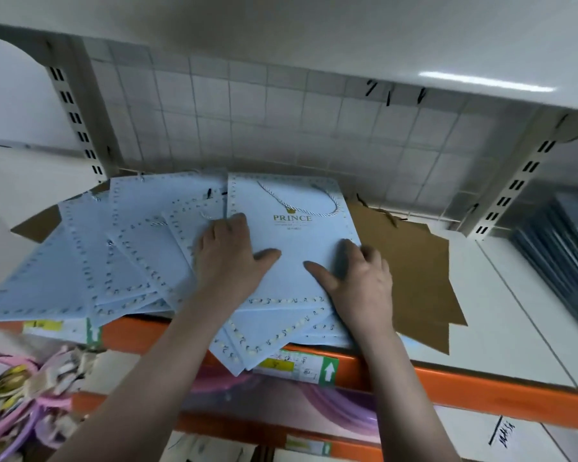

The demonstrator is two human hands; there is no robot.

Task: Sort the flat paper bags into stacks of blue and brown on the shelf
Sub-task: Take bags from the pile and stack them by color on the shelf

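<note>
A light blue flat bag point(291, 248) printed PRINCE, with a white cord handle, lies on top of the pile at the shelf's middle. My left hand point(229, 251) rests on its left edge, fingers curled over the side. My right hand point(361, 275) lies at its right edge, thumb flat on the bag and fingers bent over the edge. Several more blue bags point(90, 261) fan out to the left, some hanging over the shelf front. Brown flat bags point(417, 278) lie stacked to the right, partly under the blue one. One brown corner point(37, 225) shows at the far left.
The white shelf board point(514, 315) has an orange front rail point(481, 391) with price labels. A wire grid back panel point(281, 118) and slotted uprights point(74, 118) close the rear. Another shelf sits overhead. Pink and purple goods point(20, 395) lie below left.
</note>
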